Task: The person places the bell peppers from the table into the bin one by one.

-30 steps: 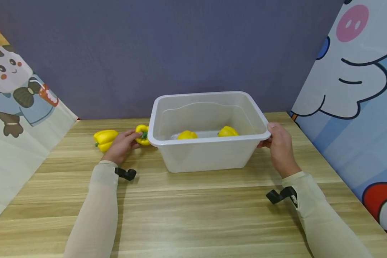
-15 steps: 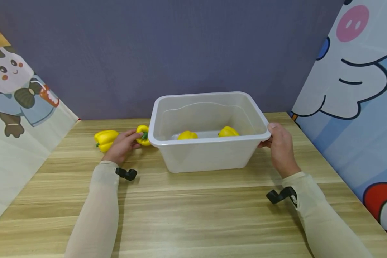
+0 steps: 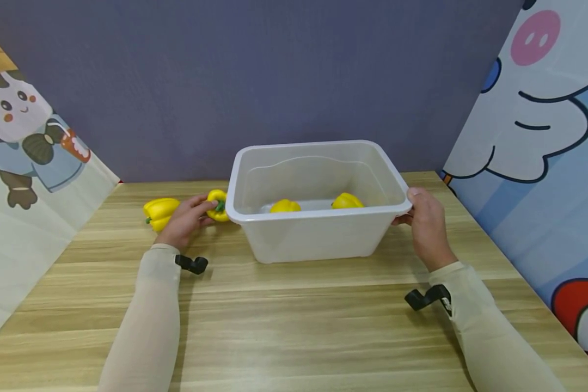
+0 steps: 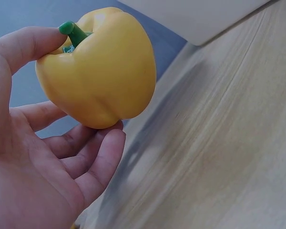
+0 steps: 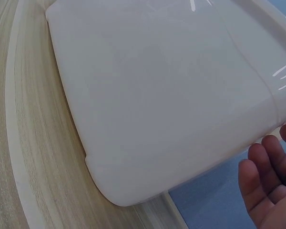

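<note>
My left hand (image 3: 183, 220) pinches a yellow bell pepper (image 3: 213, 213) just left of a white plastic bin (image 3: 313, 237). In the left wrist view the thumb lies by the green stem of this bell pepper (image 4: 102, 71), and the curled fingers support it from below. Over on the bin's right side, my right hand (image 3: 427, 228) grips the rim, thumb on top and fingers under it. Two more yellow peppers, a left one (image 3: 285, 206) and a right one (image 3: 347, 201), lie inside the bin, partly hidden by its front wall. The right wrist view shows the bin's outer side (image 5: 152, 95) beside curled fingers (image 5: 260, 162).
Another yellow bell pepper (image 3: 159, 211) lies on the wooden table (image 3: 294, 326), left of and partly behind my left hand. A dark wall panel (image 3: 284, 71) rises behind the bin. Cartoon-printed panels, one left (image 3: 24, 141) and one right (image 3: 524, 136), flank the table.
</note>
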{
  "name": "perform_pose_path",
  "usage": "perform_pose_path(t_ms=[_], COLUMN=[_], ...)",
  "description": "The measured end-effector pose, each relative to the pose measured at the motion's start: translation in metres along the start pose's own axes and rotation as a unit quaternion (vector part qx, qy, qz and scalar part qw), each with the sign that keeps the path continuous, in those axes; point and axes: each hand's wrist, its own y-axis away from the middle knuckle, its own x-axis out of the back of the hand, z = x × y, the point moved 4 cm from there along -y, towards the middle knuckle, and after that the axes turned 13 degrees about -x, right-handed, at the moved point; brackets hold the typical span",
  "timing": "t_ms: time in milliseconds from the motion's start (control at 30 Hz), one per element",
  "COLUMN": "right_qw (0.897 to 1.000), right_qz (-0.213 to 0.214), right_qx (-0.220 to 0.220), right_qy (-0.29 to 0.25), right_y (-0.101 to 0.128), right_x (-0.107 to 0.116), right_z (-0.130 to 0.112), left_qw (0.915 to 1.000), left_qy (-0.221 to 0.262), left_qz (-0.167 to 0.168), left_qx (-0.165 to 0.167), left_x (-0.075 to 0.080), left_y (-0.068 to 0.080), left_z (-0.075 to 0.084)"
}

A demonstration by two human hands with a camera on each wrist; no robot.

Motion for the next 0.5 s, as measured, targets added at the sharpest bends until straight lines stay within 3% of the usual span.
perform_pose_path(t_ms=[500], right_qw=[0.996], right_qz=[0.01], right_qx=[-0.002], right_qy=[0.091], right_y=[0.0023], right_x=[0.0009], right_z=[-0.0026], left_qw=[0.9998], left_qy=[-0.021], left_qz=[0.006], left_qx=[-0.003], left_x=[0.0004], left_y=[0.0037], left_z=[0.0054])
